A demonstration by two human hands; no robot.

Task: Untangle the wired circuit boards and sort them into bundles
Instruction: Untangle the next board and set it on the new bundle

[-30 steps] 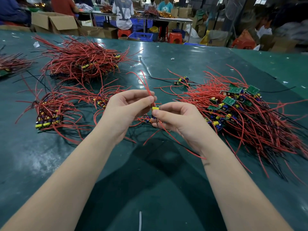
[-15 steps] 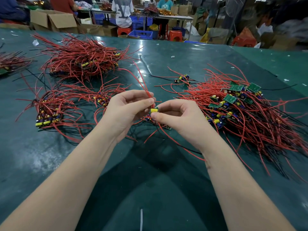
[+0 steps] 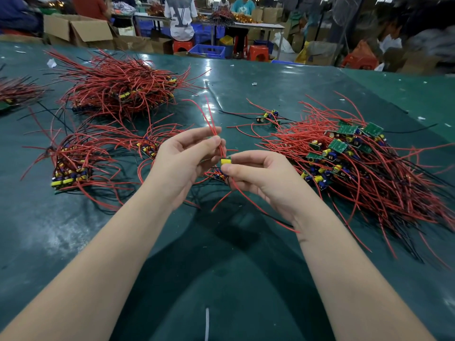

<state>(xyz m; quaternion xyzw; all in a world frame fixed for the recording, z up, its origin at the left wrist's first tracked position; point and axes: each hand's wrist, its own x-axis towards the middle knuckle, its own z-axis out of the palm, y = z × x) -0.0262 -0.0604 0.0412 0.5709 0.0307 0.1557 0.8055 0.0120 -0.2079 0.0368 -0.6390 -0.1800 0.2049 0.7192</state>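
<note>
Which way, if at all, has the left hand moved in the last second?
No. The left hand sits just right of the small bundle on the table, as before, pinching the red wires.

Bare dark green table [image 3: 221, 279] lies open between the forearms and toward the near edge. A sprawling tangle of red-wired green circuit boards [image 3: 357, 168] blocks the right; smaller red-wired bundles [image 3: 71, 168] crowd the left.
</note>
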